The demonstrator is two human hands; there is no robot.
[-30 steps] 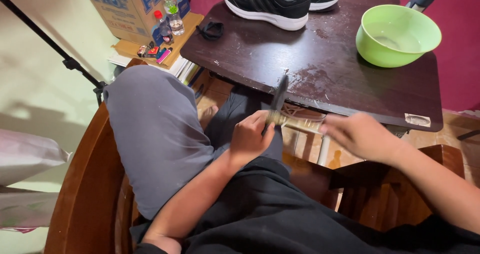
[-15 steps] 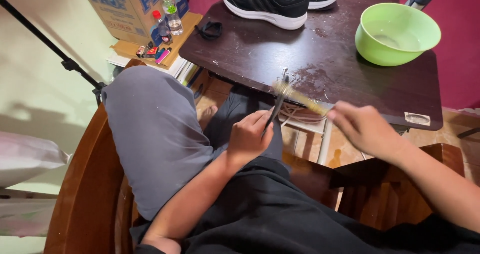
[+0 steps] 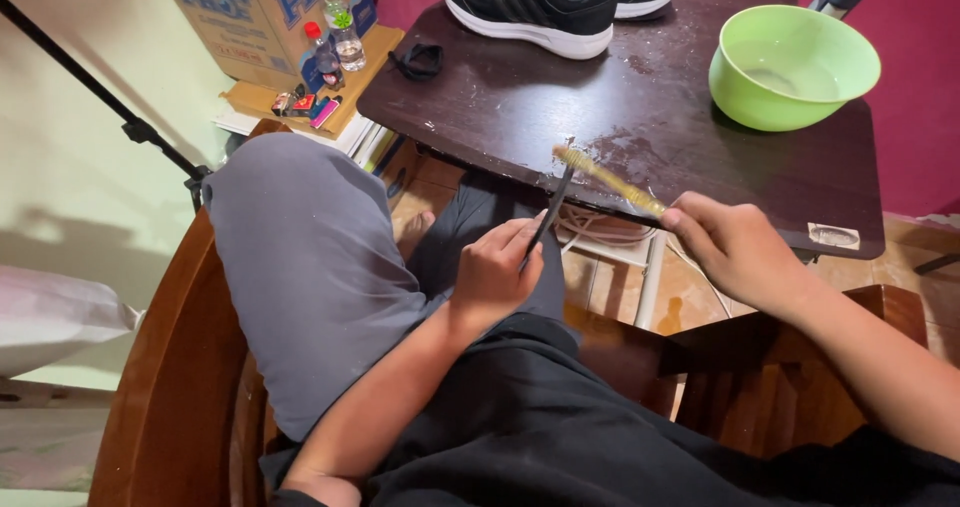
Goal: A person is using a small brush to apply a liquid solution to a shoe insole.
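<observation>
Dark scuffed wooden table (image 3: 640,97) carries black sneakers (image 3: 540,2) far and a green plastic bowl (image 3: 795,62) right. Near its front edge, the left hand (image 3: 495,272) grips a thin dark blade (image 3: 548,217), fingers closed; the right hand (image 3: 735,247) pinches a yellowish fibrous stick (image 3: 605,179) crossing the blade's tip.

A single head-worn camera looks steeply down and forward from above the person's lap, close to it. The dark wooden table (image 3: 640,117) fills the upper middle of the frame, just beyond the knees, its far edge cropped.
</observation>
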